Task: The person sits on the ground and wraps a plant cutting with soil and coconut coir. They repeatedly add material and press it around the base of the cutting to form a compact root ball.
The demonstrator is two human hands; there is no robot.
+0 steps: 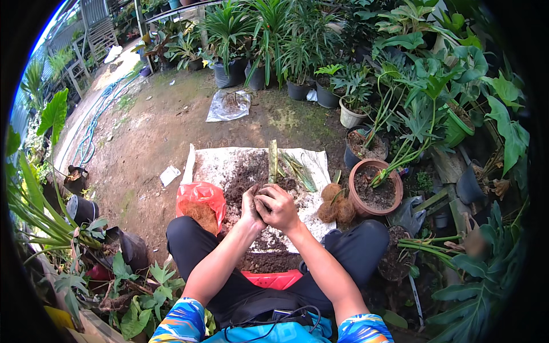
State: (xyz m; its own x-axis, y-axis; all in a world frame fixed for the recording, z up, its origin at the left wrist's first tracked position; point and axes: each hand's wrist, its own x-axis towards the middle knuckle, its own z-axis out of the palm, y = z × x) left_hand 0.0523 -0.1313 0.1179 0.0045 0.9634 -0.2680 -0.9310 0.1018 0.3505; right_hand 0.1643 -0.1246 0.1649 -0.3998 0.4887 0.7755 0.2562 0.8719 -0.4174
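Above a white sheet (206,160) spread on the ground, my two hands are pressed together. My left hand (250,207) is cupped with its fingers closed, and my right hand (278,207) curls against it. Dark soil smears the fingers; whatever lies between the palms is hidden. Under and beyond them spreads loose dark soil (243,174). A pale green-brown stem piece (273,160) lies just past my fingertips, with cut green leaves (302,173) to its right. Left of my hands sits a red plastic bag (213,193) with brown fibre (201,215) in it.
Round brown fibrous clumps (336,204) lie by the sheet's right edge, beside a terracotta pot (353,188). A red tray (273,280) with soil is between my legs. Potted plants (229,74) line the back and both sides. A blue hose (87,143) runs along the left.
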